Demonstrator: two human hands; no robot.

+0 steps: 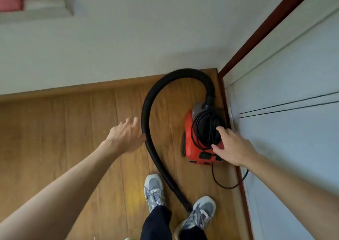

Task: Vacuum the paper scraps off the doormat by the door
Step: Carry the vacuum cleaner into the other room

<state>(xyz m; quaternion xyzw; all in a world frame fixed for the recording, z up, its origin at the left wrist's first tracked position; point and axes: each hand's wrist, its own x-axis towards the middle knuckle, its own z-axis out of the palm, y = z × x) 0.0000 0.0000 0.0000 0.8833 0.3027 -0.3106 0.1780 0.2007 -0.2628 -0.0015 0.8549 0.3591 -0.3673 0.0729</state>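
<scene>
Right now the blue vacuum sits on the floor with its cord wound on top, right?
Not quite. The head view shows the vacuum is red, not blue; it does sit on the floor with its cord wound on top.

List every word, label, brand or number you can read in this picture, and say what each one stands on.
No text can be read.
Red vacuum cleaner: no legible label; a small pale mark near its grey top is too blurred to read.
Grey sneakers: no legible brand.
</scene>
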